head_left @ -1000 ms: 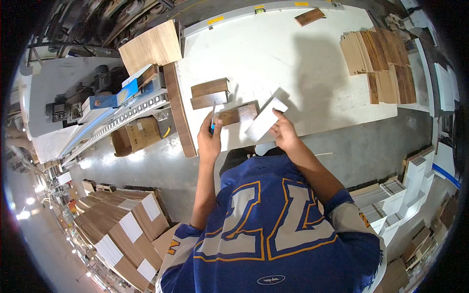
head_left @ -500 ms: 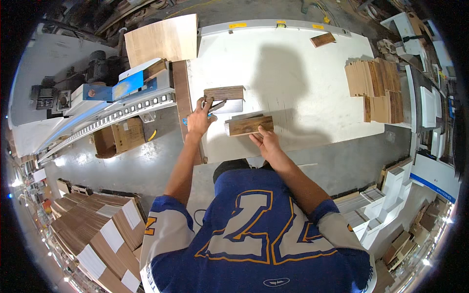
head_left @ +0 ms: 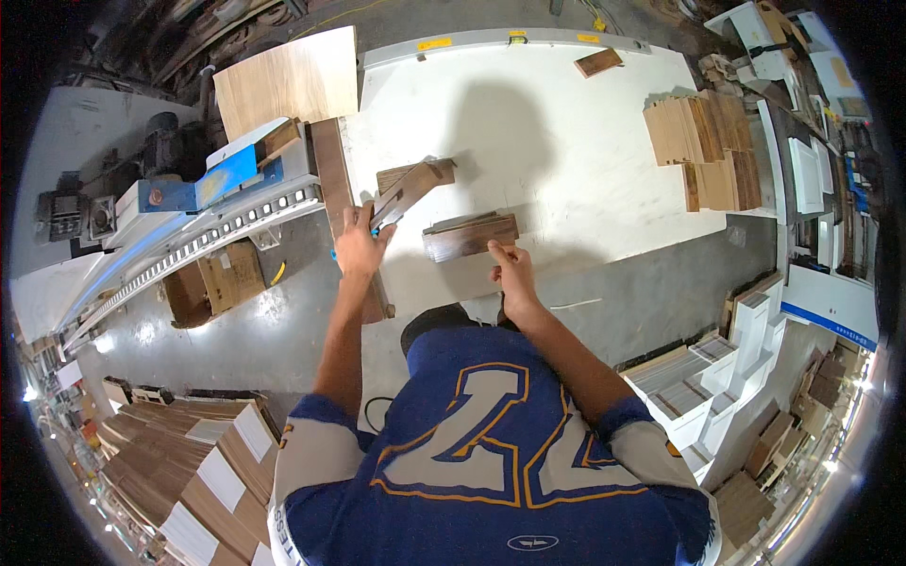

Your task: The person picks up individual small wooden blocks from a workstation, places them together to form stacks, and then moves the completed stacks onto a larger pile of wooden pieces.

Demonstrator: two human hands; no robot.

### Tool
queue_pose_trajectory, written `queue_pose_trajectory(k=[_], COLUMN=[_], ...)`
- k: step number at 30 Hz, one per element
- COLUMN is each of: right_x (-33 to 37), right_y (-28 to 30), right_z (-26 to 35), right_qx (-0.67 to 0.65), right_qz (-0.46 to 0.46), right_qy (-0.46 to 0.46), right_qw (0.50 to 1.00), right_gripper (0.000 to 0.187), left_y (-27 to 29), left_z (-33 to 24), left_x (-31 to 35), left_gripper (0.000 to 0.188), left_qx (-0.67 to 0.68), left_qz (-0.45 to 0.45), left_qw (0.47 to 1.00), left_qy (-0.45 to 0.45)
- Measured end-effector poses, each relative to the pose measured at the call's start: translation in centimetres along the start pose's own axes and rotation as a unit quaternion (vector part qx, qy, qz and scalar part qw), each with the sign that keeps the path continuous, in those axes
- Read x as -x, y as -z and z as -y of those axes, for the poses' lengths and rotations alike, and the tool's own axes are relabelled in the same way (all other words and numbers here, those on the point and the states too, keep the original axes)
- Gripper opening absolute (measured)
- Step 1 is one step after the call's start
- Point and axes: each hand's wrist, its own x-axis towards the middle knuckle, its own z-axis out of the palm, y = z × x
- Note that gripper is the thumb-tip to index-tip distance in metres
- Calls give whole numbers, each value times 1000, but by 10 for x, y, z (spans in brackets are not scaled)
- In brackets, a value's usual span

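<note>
My left hand (head_left: 360, 243) grips a flat grey metal-looking tool (head_left: 404, 196) with a bit of blue at its hand end. The tool is tilted up and slants to the far right, over a short stack of brown wood strips (head_left: 442, 173), hiding part of it. What kind of tool it is I cannot make out. Nearer to me, my right hand (head_left: 512, 275) has its fingertips at the near right edge of a short dark-brown wood board (head_left: 472, 238). Its other fingers are curled, and whether they pinch the board is unclear.
A white worktable (head_left: 604, 141) carries stacked wood pieces (head_left: 708, 151) at the right and one small wood piece (head_left: 598, 62) at the far side. A long level (head_left: 472, 45) lies along the far edge. At the left stand a pale panel (head_left: 288, 85) and a metal rail (head_left: 189, 250).
The grey tool has risen off the table and tilted over the wood strips in my left hand. The dark board sits lower on the table, with my right fingertips drawn back to its edge.
</note>
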Motion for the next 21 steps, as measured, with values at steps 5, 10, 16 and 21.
queue_pose_trajectory(k=[5,10,16,21], right_x=[34,18,18,51], right_y=[-19,-13,39,55], right_z=[53,102,146,174], right_qx=[-23,-124,194,305], right_qz=[132,184,200,159], right_qy=[111,122,220,360], right_qw=[985,967,935,868], right_gripper=[73,60,37,38], left_y=[24,33,54,99], left_z=[-77,-172,-196,-220], left_x=[44,82,87,97], left_gripper=[62,58,53,47], left_qx=[193,355,390,293], left_qz=[-30,29,-4,11], left_qw=[981,934,921,952], left_qy=[2,-5,4,-83])
